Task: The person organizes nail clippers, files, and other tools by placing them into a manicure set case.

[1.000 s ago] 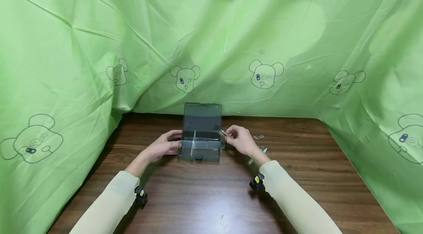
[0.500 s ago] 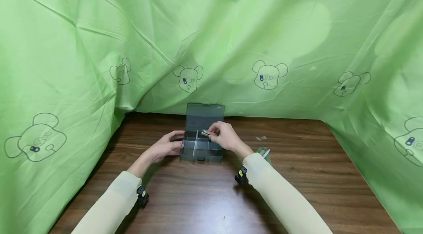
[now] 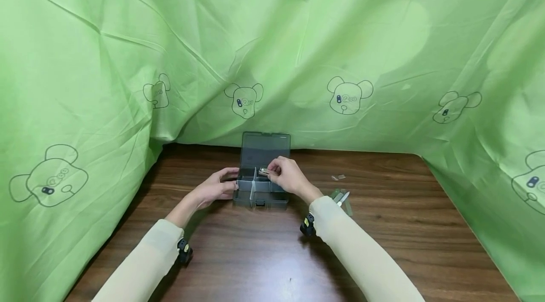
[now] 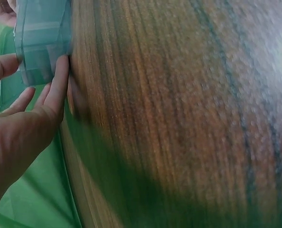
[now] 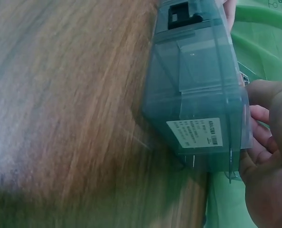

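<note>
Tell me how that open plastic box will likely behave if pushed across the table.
The box will probably stay stiff, since it looks straight-sided and unbent. It seems light for its size, being thin-walled and see-through. Sitting flat on the table, it should slide rather than roll, though the raised lid might wobble.

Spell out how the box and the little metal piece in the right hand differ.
The box is far larger than the metal piece. The box is see-through and dark grey; the metal piece is shiny. The box rests on the table, lid raised, while the right hand pinches the metal piece. Shared: each is touched by a hand, the box by the left.
</note>
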`<state>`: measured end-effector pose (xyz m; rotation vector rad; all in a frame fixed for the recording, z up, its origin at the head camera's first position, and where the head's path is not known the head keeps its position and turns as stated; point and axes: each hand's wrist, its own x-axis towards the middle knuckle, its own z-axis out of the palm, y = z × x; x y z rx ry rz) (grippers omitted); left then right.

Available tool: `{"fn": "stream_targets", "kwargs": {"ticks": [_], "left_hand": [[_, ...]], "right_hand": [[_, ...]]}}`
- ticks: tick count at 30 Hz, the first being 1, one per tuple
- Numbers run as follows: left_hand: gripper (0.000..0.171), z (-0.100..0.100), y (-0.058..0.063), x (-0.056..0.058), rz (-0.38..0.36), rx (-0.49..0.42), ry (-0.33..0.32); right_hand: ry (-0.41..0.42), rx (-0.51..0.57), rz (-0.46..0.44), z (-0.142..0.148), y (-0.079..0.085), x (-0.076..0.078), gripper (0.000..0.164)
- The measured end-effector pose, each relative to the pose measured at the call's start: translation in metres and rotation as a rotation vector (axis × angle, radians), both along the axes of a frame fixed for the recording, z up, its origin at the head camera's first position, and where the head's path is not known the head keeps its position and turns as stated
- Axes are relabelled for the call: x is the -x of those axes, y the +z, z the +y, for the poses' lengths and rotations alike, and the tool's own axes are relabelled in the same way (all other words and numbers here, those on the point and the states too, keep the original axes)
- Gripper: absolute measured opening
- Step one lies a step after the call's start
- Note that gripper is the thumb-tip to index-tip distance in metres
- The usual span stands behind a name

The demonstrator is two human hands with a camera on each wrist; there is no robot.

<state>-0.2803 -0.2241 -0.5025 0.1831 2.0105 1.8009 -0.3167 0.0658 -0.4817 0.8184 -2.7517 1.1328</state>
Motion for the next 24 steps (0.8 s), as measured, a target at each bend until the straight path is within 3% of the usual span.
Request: {"fn": "stream_targets", "kwargs": {"ticks": [5, 11, 18, 24], "left_hand": [[0.069, 0.000, 0.001, 0.002, -0.015, -0.004, -0.017], [0.066, -0.002, 0.000, 0.002, -0.042, -0.012, -0.014], [0.065, -0.006, -0.003, 0.003, -0.042, -0.014, -0.029], [0.066, -0.005, -0.002, 0.004, -0.046, -0.009, -0.040]], "right_hand": [[0.006, 0.003, -0.003, 0.003, 0.002, -0.001, 0.014], [0.041, -0.006, 0.053, 0.020, 0.010, -0.005, 0.018], [0.033, 0.026, 0.051, 0.064, 0.028, -0.019, 0.019], [-0.011, 0.016, 0.048, 0.113, 0.029, -0.028, 0.020]]}}
